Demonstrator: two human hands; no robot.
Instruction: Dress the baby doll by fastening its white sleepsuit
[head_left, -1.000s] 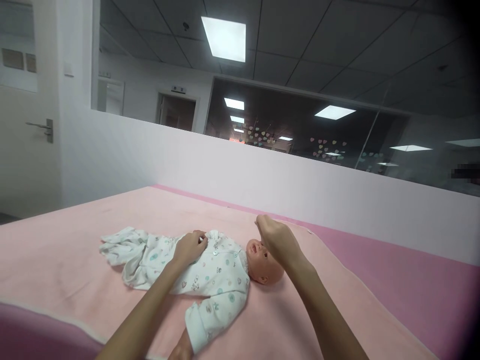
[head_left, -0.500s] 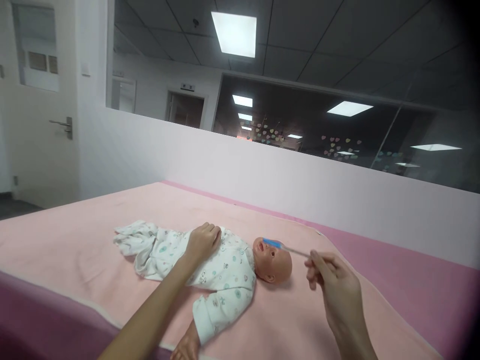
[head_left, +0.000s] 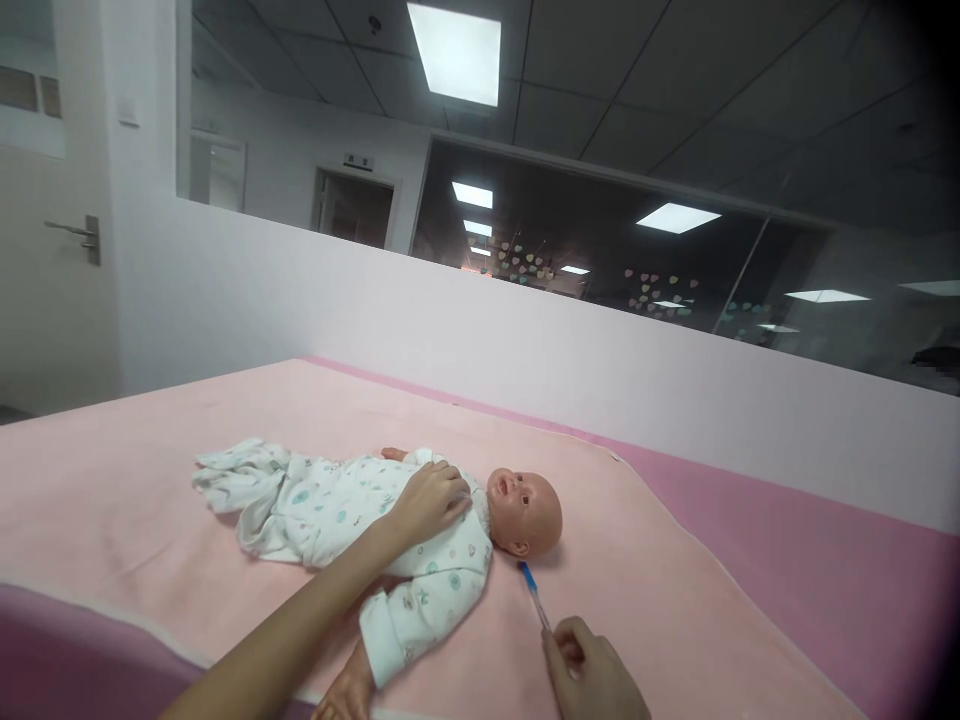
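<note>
A baby doll (head_left: 352, 500) in a white printed outfit lies on its back, its bald head (head_left: 529, 510) to the right and its face turned up. My left hand (head_left: 435, 498) rests on the doll's chest, fingers laid loosely over the cloth and gripping nothing visible. Between the thumb and fingers of my right hand (head_left: 592, 670) is a thin, pale stick with a blue tip (head_left: 529, 578). The blue tip points at the underside of the doll's head in view, near its ear, just above the mat; whether it touches anything, I cannot tell.
A pale pink padded mat (head_left: 660, 600) covers the raised surface, with darker pink along its borders. Behind it runs a low white wall (head_left: 525, 340) topped by a large window. A door (head_left: 60, 300) stands at the far left.
My right hand has drawn the blue-tipped stick from the doll's face down beside its head. My left hand has moved towards the doll's neck, its fingers loosened. The view has shifted slightly right.
</note>
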